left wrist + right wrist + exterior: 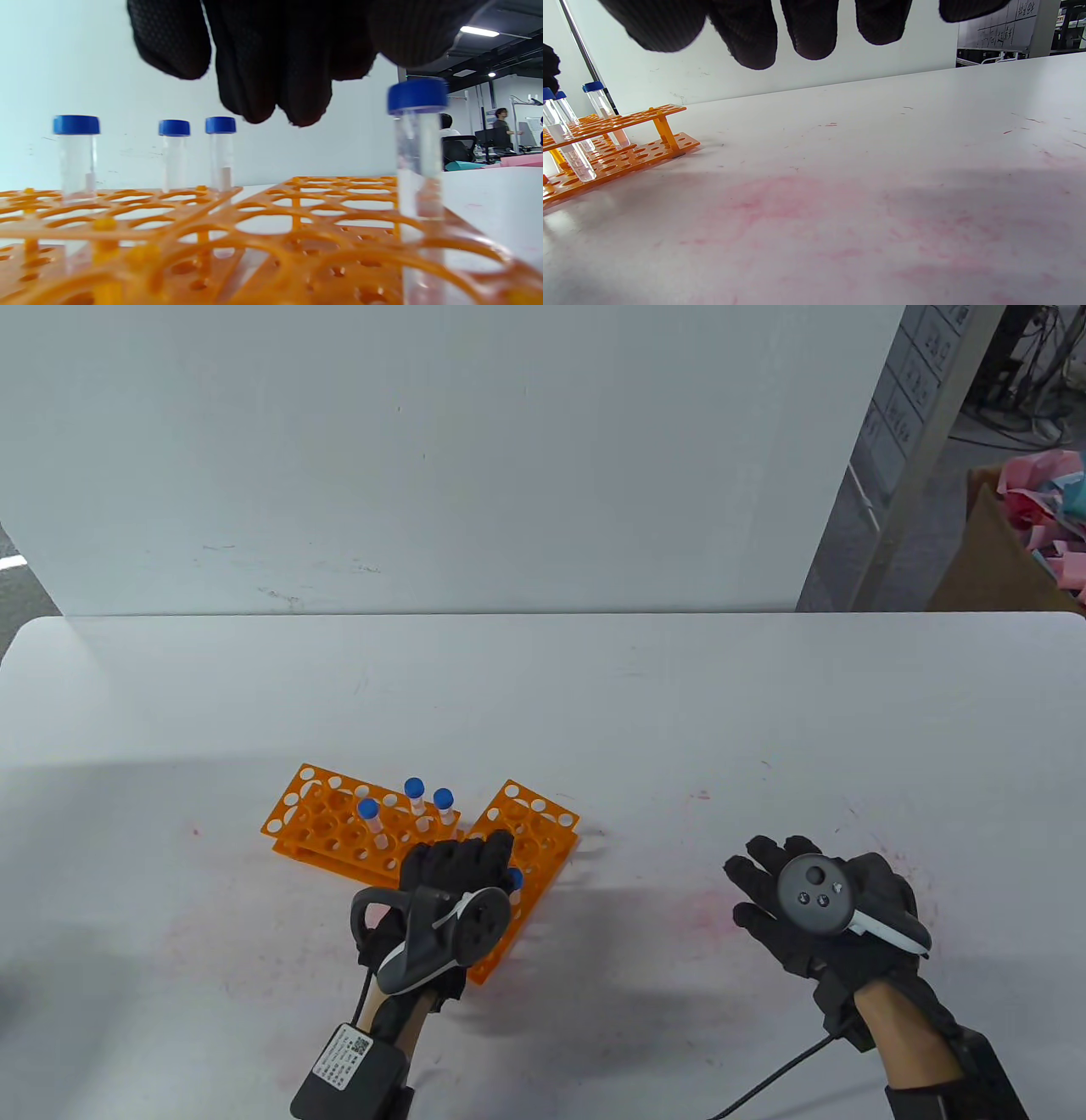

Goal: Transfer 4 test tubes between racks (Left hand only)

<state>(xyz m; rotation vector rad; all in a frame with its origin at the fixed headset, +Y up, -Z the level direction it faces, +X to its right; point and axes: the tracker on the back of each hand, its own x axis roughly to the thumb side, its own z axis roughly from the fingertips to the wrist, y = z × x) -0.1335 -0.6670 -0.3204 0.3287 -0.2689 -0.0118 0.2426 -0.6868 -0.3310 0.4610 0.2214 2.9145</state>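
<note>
Two orange racks lie side by side. The left rack [327,827] holds three clear tubes with blue caps [414,789]. The right rack [533,827] holds one blue-capped tube [515,879], which stands at the near right in the left wrist view [418,161]. My left hand [472,853] hovers over the right rack, just left of that tube. Its fingers [254,84] hang bunched above the rack [322,220] and hold nothing. My right hand [764,875] lies flat and spread over the table, empty, well right of the racks.
The white table [679,712] carries faint pink stains. A white board stands along its far edge. In the right wrist view the rack [623,142] sits at the far left under my spread fingers [801,38]. A cardboard box [993,560] stands off the table at the far right.
</note>
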